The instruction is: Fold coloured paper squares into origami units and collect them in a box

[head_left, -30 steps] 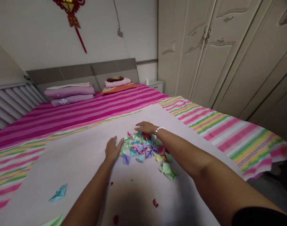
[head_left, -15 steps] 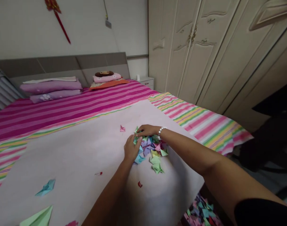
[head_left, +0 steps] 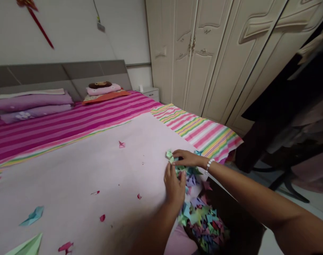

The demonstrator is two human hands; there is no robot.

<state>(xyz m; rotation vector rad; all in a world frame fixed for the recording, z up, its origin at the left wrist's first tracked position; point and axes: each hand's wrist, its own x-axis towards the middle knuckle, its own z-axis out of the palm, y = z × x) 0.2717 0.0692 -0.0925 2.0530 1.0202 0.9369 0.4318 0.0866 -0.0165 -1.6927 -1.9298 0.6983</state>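
My left hand (head_left: 174, 186) rests on the white board (head_left: 97, 163) with its fingers extended along the left side of a heap of small folded-paper origami pieces (head_left: 191, 180). Just beyond it my right hand (head_left: 186, 158) reaches over the heap, fingers stretched and slightly curved, touching pieces at its far end. A light green folded piece (head_left: 169, 154) sits by the fingertips of both hands. From the board's right edge, colourful pieces spill down into a dark box (head_left: 238, 212), where many more paper pieces (head_left: 209, 226) lie. Some are hidden beneath my hands.
Scattered on the board are a pink piece (head_left: 121, 144), a blue one (head_left: 32, 216), a large light green one (head_left: 26, 246) and small red bits (head_left: 102, 217). Striped bedding (head_left: 188, 127) surrounds the board. A wardrobe (head_left: 203, 63) and dark hanging clothes (head_left: 278, 92) stand at right.
Both hands have moved right and pushed the paper heap to the board's right edge, with pieces now dropping into the box. The view has turned right.
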